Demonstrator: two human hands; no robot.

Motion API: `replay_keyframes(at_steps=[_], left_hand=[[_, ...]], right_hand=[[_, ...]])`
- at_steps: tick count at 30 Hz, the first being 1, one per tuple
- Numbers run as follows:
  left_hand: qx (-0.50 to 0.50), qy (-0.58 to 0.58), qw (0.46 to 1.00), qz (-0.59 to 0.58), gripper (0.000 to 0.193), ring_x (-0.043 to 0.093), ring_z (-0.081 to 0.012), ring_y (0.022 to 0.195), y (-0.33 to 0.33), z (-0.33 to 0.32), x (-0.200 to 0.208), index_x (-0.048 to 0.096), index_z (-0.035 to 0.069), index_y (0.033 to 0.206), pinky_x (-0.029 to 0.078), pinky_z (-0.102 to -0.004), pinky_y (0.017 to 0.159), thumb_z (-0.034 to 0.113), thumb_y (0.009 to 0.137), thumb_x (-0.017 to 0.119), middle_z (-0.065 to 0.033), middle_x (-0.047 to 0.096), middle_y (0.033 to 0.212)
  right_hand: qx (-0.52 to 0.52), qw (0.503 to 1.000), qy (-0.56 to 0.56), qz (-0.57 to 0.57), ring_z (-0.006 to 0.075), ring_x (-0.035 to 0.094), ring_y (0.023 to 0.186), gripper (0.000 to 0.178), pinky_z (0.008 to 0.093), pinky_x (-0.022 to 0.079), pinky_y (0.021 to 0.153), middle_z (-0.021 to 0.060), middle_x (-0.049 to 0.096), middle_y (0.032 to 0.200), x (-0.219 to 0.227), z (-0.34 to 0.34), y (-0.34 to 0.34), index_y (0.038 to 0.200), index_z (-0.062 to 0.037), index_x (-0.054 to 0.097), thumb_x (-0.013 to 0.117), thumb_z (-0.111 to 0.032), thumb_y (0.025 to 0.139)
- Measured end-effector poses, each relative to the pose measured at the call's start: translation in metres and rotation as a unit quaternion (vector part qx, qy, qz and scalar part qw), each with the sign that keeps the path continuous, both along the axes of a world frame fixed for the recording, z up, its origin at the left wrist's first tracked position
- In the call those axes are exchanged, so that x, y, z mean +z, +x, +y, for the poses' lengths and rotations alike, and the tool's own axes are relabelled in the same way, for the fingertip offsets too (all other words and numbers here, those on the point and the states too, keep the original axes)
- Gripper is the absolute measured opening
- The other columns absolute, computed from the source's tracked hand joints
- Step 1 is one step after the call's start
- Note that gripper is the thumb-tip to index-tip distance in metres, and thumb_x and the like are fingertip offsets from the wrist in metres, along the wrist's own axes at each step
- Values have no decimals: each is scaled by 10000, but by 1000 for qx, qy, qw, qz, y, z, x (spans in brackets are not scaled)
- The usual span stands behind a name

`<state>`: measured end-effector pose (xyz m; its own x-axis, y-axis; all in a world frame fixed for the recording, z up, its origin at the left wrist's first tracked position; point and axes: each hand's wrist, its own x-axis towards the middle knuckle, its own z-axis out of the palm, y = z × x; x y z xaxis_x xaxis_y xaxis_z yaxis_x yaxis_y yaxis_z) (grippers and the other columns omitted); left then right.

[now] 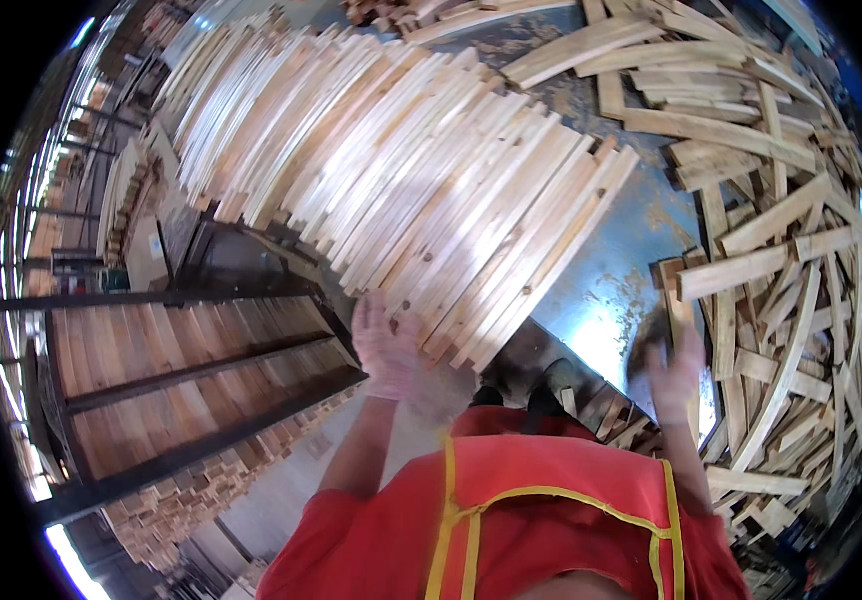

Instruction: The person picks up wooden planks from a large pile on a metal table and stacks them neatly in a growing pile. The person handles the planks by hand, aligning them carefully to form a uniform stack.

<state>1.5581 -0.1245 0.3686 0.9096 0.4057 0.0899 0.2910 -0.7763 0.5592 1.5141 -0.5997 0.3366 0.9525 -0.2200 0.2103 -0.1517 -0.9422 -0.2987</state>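
Note:
A long row of pale wooden slats (431, 190) lies side by side on a blue-grey metal table (601, 300). My left hand (388, 348), in a light glove, is at the near ends of the slats, fingers stretched and apart, seeming to touch them. To the right, my right hand (675, 372) is smeared by motion beside the big heap. An upright wooden slat (678, 300) runs up from it. Whether the fingers are closed around that slat does not show clearly.
A jumbled heap of wooden slats (781, 240) fills the right side. At left stands a dark metal frame (201, 370) with brown boards, and stacked wood pieces (191, 500) lie below it. Sawdust dots the table. Loose offcuts (611, 415) lie under its near edge.

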Motion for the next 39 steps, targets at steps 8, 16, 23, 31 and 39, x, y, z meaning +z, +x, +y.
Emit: replay_keyframes(at_steps=[8, 16, 23, 31, 39], left_hand=[[214, -688, 684, 110, 304, 716, -237, 959, 25, 94, -60, 697, 104, 1118, 619, -423, 840, 385, 1012, 741, -59, 722, 1070], [124, -634, 749, 146, 386, 707, -176, 843, 36, 115, -13, 705, 119, 1196, 586, -349, 693, 420, 967, 782, -33, 700, 1013], [-49, -513, 821, 244, 620, 614, -118, 627, 107, 79, 66, 552, 21, 1487, 472, -262, 523, 288, 965, 754, -52, 703, 947], [-101, -277, 938, 184, 562, 541, -78, 621, 80, 14, 174, 586, -5, 1485, 444, -238, 552, 184, 972, 714, -2, 649, 863], [-275, -366, 866, 199, 768, 514, -325, 1460, 66, -33, 121, 408, -18, 1610, 435, -411, 1180, 236, 966, 741, -263, 501, 1586]], right_hand=[[-158, 954, 211, 146, 356, 539, 1431, 783, 407, 418, 1186, 276, 544, 1547, -45, -29, -64, 1619, 24, 380, 729, -219, 962], [-52, 909, 314, 267, 441, 674, 1061, 659, 498, 513, 978, 290, 724, 1112, 1, 157, 91, 1341, 25, 617, 540, -552, 1031], [-73, 868, 405, 278, 436, 713, 989, 599, 473, 532, 889, 288, 738, 991, -12, 168, 124, 1051, 44, 687, 627, -548, 981], [3, 826, 542, 157, 295, 692, 1174, 846, 364, 525, 1018, 263, 710, 1257, 63, 161, 117, 1562, 89, 417, 771, -385, 957], [105, 518, 829, 181, 273, 662, 1181, 594, 398, 543, 1040, 147, 653, 1278, 58, 207, 141, 1453, 13, 505, 730, -224, 957]])
